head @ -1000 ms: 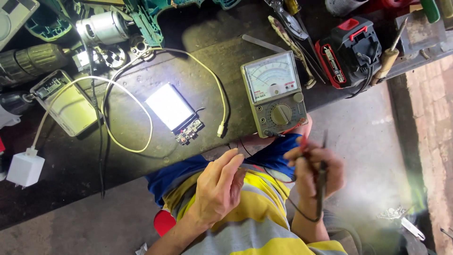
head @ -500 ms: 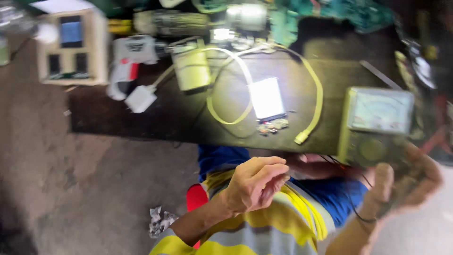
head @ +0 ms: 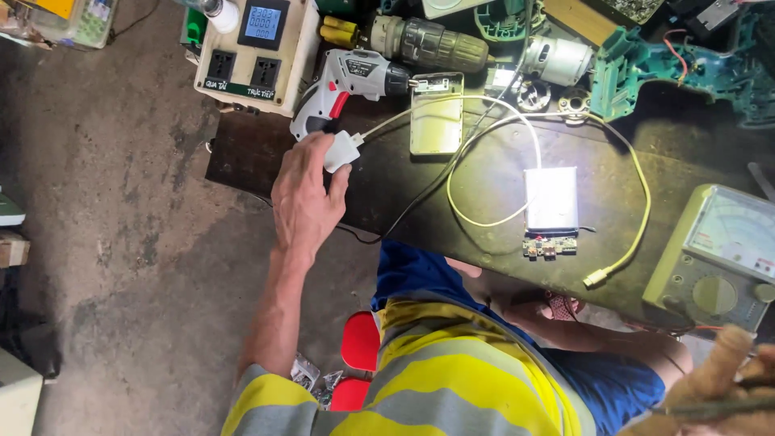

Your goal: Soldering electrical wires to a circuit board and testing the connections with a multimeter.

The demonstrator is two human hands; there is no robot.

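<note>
My left hand (head: 305, 198) reaches out to the left end of the dark workbench (head: 404, 186) and grips a white plug adapter (head: 344, 151). A white cable (head: 476, 109) runs from the adapter in a loop to a brightly lit white flat pack (head: 551, 198), which has a small circuit board (head: 549, 245) at its near end. My right hand (head: 722, 387) is at the bottom right, blurred and closed around a thin dark probe (head: 710, 408). It hovers just below an olive analog multimeter (head: 722, 258).
Behind the adapter lie a white and grey cordless screwdriver (head: 347, 81) and a cream socket box with a blue display (head: 254, 48). A drill (head: 428, 40), a small motor (head: 557, 58) and a teal tool housing (head: 670, 69) line the back. Concrete floor (head: 121, 242) is on the left.
The view has swung left. My left hand went from in front of my chest out to the bench's left end and took hold of the white adapter. My right hand stayed low by the multimeter.
</note>
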